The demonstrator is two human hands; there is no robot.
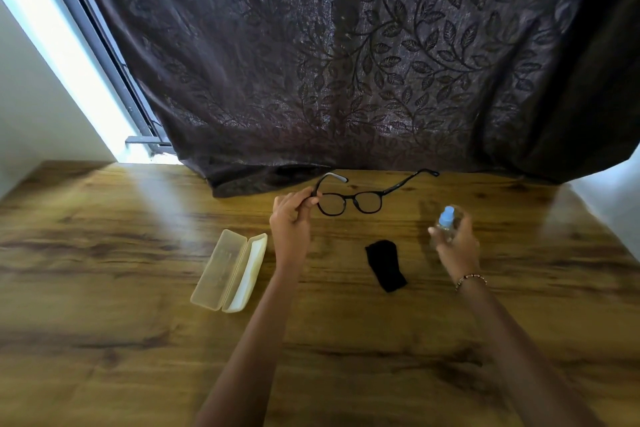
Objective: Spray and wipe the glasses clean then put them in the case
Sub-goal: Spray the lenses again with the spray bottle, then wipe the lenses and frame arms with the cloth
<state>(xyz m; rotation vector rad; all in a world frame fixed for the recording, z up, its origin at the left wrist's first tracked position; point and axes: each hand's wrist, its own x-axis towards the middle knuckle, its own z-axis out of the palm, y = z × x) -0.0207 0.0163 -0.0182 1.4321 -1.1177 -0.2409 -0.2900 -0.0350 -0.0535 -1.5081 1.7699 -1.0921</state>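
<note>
Left hand (291, 218) pinches glasses (349, 203) at left hinge above table (104, 253); frame runs left-right, temples toward curtain (346, 62). Right hand (457, 246) grips spray bottle (446, 222), upright. Case (230, 270) open.

Daylight comes only from the blown-out white strip of window (65, 55) far up and left of the grip of the left hand (291, 222), laying a pale glare streak across the table (104, 253) on that side — the dark curtain (311, 62) beyond the grip blocks the rest, so the scene is dim and warm. The glasses (349, 199) in that grip are fairly sharp, while the right hand (457, 246) and its spray bottle (446, 218) are smeared by motion blur, a faint shadow just left of them. Wide-angle distortion bends the table edges and window frame toward the corners.
</note>
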